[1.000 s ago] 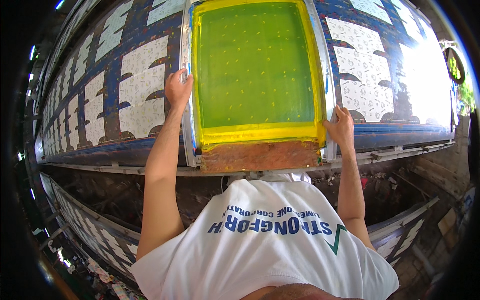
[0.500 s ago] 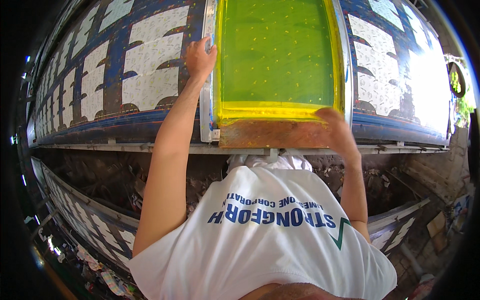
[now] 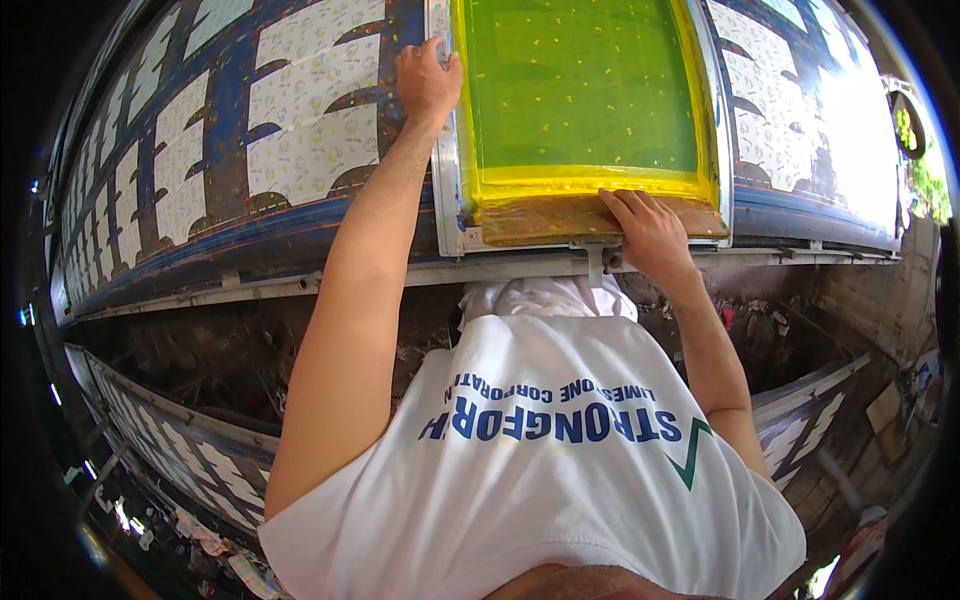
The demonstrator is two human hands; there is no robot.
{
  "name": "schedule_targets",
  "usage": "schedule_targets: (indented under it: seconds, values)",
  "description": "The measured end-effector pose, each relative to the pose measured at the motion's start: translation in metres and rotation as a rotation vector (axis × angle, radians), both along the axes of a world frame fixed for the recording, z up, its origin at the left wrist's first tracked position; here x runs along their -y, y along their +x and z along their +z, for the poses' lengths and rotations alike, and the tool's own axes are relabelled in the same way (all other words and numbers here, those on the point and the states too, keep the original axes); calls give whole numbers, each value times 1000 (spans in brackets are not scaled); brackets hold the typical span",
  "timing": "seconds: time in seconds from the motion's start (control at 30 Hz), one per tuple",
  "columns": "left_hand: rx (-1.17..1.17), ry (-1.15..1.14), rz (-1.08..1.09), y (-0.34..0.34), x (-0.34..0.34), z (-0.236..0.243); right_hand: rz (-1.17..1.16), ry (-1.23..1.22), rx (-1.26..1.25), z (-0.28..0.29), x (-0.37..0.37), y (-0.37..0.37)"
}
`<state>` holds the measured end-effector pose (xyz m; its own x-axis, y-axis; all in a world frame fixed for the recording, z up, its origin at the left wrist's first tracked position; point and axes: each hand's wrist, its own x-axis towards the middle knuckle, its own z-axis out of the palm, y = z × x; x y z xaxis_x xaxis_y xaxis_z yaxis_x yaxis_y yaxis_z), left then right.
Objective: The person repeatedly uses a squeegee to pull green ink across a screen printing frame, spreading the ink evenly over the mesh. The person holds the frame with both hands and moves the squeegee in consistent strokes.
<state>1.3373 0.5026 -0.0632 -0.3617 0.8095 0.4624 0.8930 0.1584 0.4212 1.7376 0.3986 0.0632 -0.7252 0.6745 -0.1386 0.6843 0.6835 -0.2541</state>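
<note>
A screen printing frame [image 3: 447,190] with a green mesh [image 3: 585,85] and yellow inner borders lies on the long table in front of me. My left hand [image 3: 428,82] is at its left metal rail, fingers bent over the edge. Along the near end of the mesh rests a wooden squeegee [image 3: 550,218], a brown bar stained with yellow ink. My right hand [image 3: 652,232] grips it right of its middle, fingers over the top; the thumb is hidden. Yellow ink lies in a band beyond the bar.
White printed fabric pieces [image 3: 315,85] lie in rows on the dark blue table [image 3: 290,225], with more fabric pieces [image 3: 765,115] right of the frame. A metal rail [image 3: 400,272] runs along the near edge. Behind me stands another long table [image 3: 200,455]; scraps litter the ground between.
My right hand, blurred earlier near the squeegee's right end, now rests on the bar farther left. The view has shifted, so the frame appears higher and farther right. My left hand stays at the rail.
</note>
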Motion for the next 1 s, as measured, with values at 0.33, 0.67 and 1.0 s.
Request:
schedule_targets:
  seconds: [0.33,0.67,1.0]
  values:
    - [-45,97,27,-4,-7,-7,-158,125,-81,-36,-80,-54]
    - [5,-4,62,5,-3,13,-185,118,106,-37,-330,-159]
    - [-69,-99,95,12,-6,20,-107,99,-33,-40,-463,-203]
